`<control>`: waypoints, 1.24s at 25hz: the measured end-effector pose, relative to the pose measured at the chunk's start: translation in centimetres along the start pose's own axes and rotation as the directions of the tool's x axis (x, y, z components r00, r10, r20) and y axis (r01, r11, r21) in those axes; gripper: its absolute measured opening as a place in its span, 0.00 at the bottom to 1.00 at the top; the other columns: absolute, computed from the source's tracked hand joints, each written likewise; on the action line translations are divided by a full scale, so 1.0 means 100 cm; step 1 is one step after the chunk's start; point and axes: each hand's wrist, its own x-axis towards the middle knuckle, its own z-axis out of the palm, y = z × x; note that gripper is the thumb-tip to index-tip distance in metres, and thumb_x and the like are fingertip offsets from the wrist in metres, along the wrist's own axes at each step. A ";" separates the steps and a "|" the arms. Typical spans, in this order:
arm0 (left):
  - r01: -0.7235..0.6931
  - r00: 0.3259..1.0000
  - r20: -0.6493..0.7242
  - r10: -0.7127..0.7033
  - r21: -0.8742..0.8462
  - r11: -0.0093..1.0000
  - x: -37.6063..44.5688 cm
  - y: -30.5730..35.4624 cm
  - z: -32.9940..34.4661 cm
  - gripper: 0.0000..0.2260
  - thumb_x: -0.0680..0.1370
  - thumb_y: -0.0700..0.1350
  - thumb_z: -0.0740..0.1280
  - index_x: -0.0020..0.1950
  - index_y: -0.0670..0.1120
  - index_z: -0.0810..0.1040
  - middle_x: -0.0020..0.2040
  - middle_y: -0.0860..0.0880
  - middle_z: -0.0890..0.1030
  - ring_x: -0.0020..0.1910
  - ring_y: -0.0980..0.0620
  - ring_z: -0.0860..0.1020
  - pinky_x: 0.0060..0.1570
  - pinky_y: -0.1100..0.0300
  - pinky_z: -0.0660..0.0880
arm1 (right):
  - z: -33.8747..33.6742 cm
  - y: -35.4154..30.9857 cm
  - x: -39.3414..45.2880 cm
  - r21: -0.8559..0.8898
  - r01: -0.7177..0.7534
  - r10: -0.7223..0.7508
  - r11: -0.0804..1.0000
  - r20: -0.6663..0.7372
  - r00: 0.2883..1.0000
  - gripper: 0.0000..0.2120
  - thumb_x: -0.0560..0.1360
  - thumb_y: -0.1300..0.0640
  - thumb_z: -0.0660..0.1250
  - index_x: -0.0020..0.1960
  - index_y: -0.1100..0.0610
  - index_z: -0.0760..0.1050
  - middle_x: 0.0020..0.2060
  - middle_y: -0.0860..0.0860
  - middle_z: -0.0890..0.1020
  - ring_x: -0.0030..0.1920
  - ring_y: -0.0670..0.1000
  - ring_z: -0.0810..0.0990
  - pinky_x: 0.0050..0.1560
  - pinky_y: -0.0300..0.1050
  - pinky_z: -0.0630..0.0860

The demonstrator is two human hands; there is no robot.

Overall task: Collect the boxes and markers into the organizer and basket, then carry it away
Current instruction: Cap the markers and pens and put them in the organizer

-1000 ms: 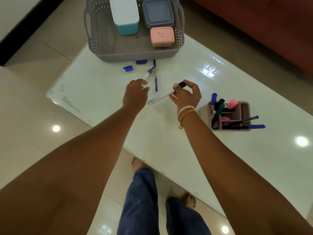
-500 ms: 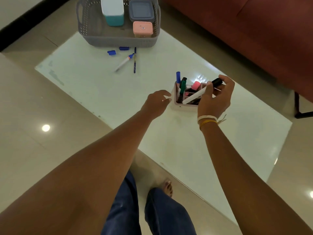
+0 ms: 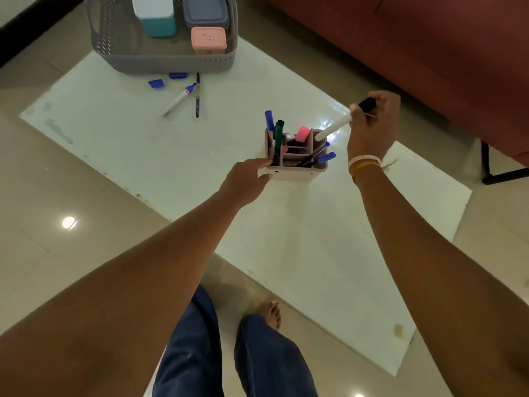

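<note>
Right hand (image 3: pixel 372 130) grips a white marker (image 3: pixel 339 124) near its black cap, fingers curled round the barrel; the marker is tilted, its lower end at the rim of the organizer's (image 3: pixel 294 170) far right compartment. Left hand (image 3: pixel 246 179) at the organizer's near left corner, fingers fairly straight and touching its wall and rim, holding nothing. Organizer stands upright on the white surface (image 3: pixel 315 239), roughly mid-surface, and already holds several pens: a blue one (image 3: pixel 269 120) and a green one (image 3: pixel 277 137) upright at left, a pink-capped one (image 3: pixel 302 134) in the middle, two blue-tipped pens (image 3: pixel 322 153) leaning out to the right. Grey basket (image 3: pixel 160 60) at the far end of the surface contains three boxes: a white and teal box (image 3: pixel 154 15), a grey box (image 3: pixel 204 10), a pink box (image 3: pixel 208 38). Loose on the surface just in front of the basket: a white marker with blue tip (image 3: pixel 179 98), a thin blue pen (image 3: pixel 197 96), two blue caps (image 3: pixel 156 83). Red sofa (image 3: pixel 415 47) at right beyond the surface.
</note>
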 end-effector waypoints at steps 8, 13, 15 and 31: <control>-0.011 0.997 -0.075 0.007 -0.045 0.999 0.005 -0.002 -0.004 0.14 0.78 0.46 0.65 0.64 0.50 0.79 0.64 0.52 0.79 0.63 0.52 0.77 0.64 0.58 0.71 | 0.026 0.027 0.020 -0.329 -0.096 0.215 0.940 0.349 0.912 0.06 0.75 0.60 0.67 0.51 0.59 0.80 0.43 0.50 0.83 0.39 0.43 0.79 0.42 0.22 0.73; -0.055 0.996 -0.078 0.052 -0.034 0.998 0.005 -0.008 -0.027 0.12 0.79 0.43 0.62 0.58 0.50 0.82 0.57 0.53 0.81 0.57 0.55 0.77 0.55 0.62 0.72 | 0.035 0.014 0.031 -0.268 -0.316 0.371 0.910 0.188 0.909 0.14 0.80 0.56 0.59 0.58 0.60 0.80 0.45 0.51 0.78 0.46 0.50 0.75 0.48 0.39 0.71; -0.044 0.995 -0.088 0.040 -0.038 0.998 0.008 -0.018 -0.042 0.12 0.79 0.41 0.61 0.56 0.50 0.82 0.56 0.52 0.81 0.56 0.53 0.78 0.55 0.59 0.74 | 0.049 0.000 0.030 -0.237 -0.264 0.303 0.935 0.146 0.942 0.15 0.81 0.59 0.57 0.58 0.61 0.80 0.46 0.51 0.78 0.46 0.48 0.76 0.42 0.32 0.70; 0.160 0.881 -0.453 -0.135 0.017 0.987 0.102 -0.174 -0.197 0.14 0.77 0.35 0.58 0.52 0.45 0.82 0.52 0.48 0.84 0.52 0.49 0.80 0.52 0.58 0.77 | 0.371 -0.041 -0.077 -0.542 -0.319 0.590 0.778 0.455 0.667 0.23 0.73 0.44 0.70 0.60 0.57 0.74 0.50 0.55 0.83 0.44 0.56 0.86 0.43 0.52 0.84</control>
